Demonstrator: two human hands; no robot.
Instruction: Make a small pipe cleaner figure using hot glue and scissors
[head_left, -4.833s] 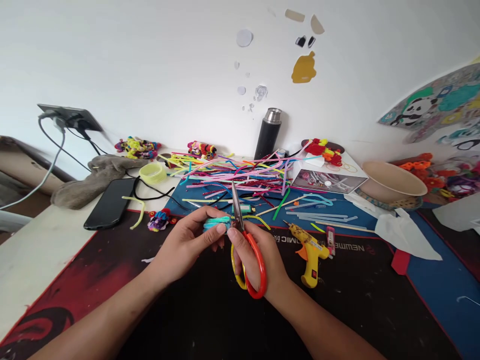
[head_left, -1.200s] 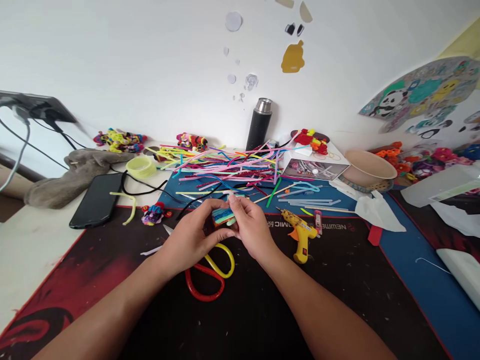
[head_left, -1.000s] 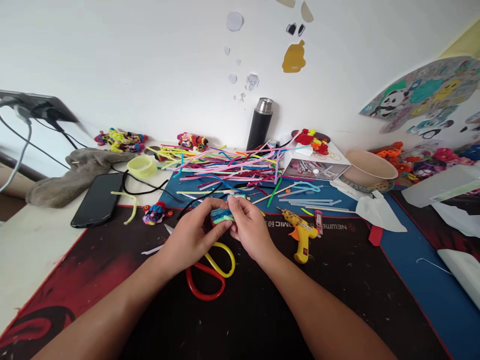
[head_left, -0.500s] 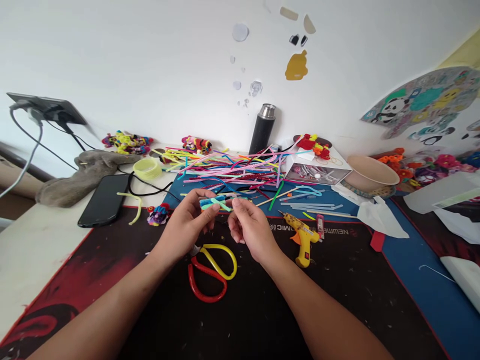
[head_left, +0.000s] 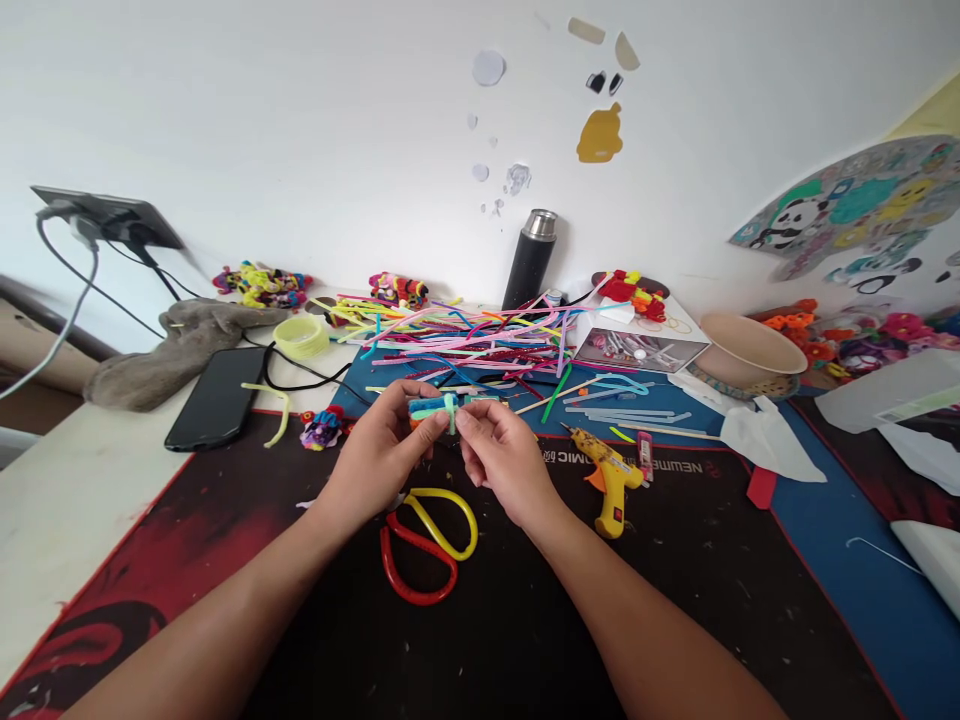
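My left hand (head_left: 386, 440) is closed round a small bundle of blue and mint-green pipe cleaners (head_left: 429, 410), with a bit of orange at its lower edge. A mint-green strand stands across the bundle's right end. My right hand (head_left: 502, 455) is closed, thumb and forefinger pinched at that end; the fingertips hide part of the strand. Below both hands lie scissors (head_left: 457, 545) with one red and one yellow handle loop, their blades mostly hidden behind my left hand. To the right, a yellow glue gun (head_left: 615, 485) rests on the black mat.
A heap of coloured pipe cleaners (head_left: 480, 345) spreads across the back, before a black flask (head_left: 531, 262). At left are a phone (head_left: 216, 398), a roll of yellow tape (head_left: 298, 338) and a small flower-like figure (head_left: 321, 428). A box (head_left: 637, 350) and beige bowl (head_left: 754, 345) stand right.
The scissors, earlier in my right hand, now lie on the mat. The bundle has been turned in my fingers, and the mint-green strand has gone from slanting to upright across its end.
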